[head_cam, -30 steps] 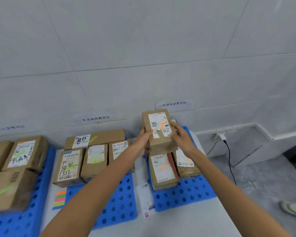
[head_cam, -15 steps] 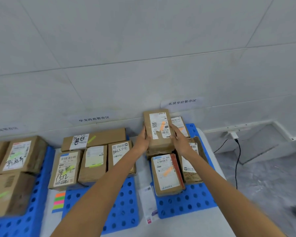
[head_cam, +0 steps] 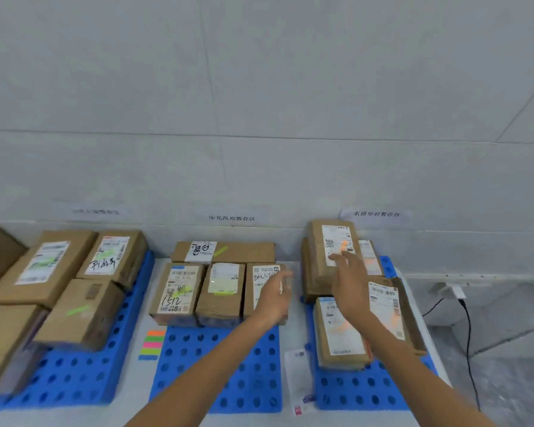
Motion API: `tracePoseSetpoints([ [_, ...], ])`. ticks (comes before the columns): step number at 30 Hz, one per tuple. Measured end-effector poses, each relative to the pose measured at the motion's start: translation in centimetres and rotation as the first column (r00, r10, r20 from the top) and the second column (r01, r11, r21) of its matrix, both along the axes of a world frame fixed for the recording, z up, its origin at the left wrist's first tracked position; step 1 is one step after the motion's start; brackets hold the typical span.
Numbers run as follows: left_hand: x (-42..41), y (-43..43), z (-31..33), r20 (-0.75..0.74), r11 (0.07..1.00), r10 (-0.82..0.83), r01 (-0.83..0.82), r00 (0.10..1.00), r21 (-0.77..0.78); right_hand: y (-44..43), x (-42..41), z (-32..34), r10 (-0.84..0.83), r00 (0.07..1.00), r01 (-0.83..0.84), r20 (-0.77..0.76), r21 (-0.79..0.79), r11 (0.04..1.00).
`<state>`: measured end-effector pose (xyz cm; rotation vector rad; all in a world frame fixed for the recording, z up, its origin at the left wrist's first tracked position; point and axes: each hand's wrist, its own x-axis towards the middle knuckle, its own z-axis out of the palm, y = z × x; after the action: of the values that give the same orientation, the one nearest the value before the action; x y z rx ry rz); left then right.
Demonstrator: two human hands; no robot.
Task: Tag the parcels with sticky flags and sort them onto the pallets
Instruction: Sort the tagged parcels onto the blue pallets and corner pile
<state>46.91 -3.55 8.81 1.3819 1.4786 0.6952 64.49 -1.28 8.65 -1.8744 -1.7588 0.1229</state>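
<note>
Right hand (head_cam: 349, 288): fingers spread, holding nothing, just before the parcel (head_cam: 318, 254). Left hand (head_cam: 275, 298): loose, holding nothing. Parcel: orange-flagged, atop the rear stack on the right pallet (head_cam: 352, 392), near the wall, probably to spare floor space. Front pallet strip shows open room.

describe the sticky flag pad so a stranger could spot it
Three blue pallets line the wall. Between the left pallet and middle pallet lies the sticky flag pad. Unlike the brown parcels, it is flat, striped in bright colours.
</note>
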Motion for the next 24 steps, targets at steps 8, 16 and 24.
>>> tracePoseSetpoints([
  [8,-20.6,-9.9,1.9,0.105,0.952,0.265,-0.278,0.958,0.129,-6.8,-20.5,-0.1,0.535,0.828,-0.535,-0.170,0.051,0.843],
  [16,-42.9,-22.5,0.2,0.012,0.851,0.497,-0.490,0.868,0.188,-14.7,-41.4,-0.3,0.705,0.647,-0.756,-0.290,-0.121,0.644],
  [24,-61.2,-30.6,0.5,-0.133,0.722,0.689,-0.655,0.713,0.224,-22.0,-59.7,-1.1,0.618,0.568,-0.815,-0.543,-0.266,0.515],
])
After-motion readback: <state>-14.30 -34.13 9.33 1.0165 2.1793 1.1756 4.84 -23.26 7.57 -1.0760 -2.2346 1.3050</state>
